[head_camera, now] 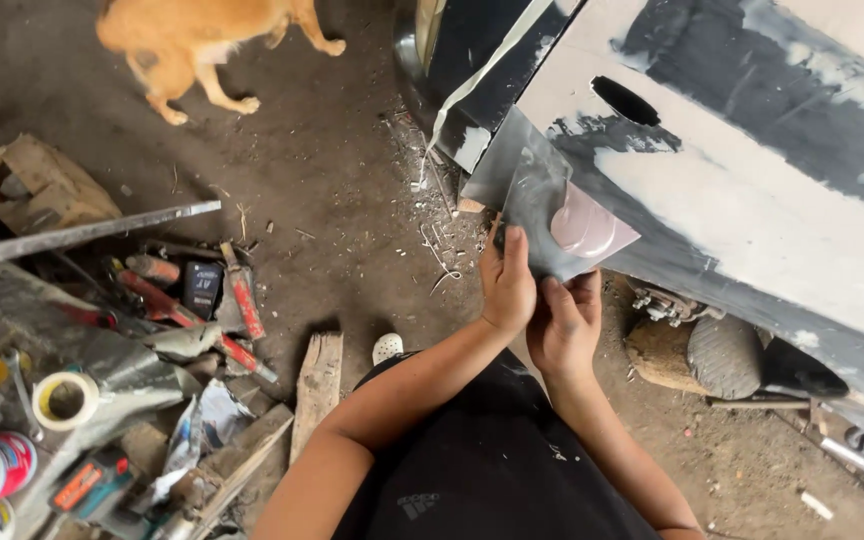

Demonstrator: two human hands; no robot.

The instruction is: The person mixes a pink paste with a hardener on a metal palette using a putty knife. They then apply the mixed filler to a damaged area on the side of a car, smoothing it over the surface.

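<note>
Our fingers [514, 250] pinch the lower edge of a grey metal sheet [537, 205]: left hand [508, 285] at its left corner, right hand [564, 325] beneath. The sheet's long axis tilts up-left, flat against the car panel [752, 200], carrying a pink putty blob [582, 228]. Left of the panel lie bare dirt floor [352, 200], a dog [202, 40] and scattered tools [192, 310].

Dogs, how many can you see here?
1. The orange-brown dog stands on the dirt floor at the top left, partly cut off by the picture's edge. Others may be out of view.
</note>
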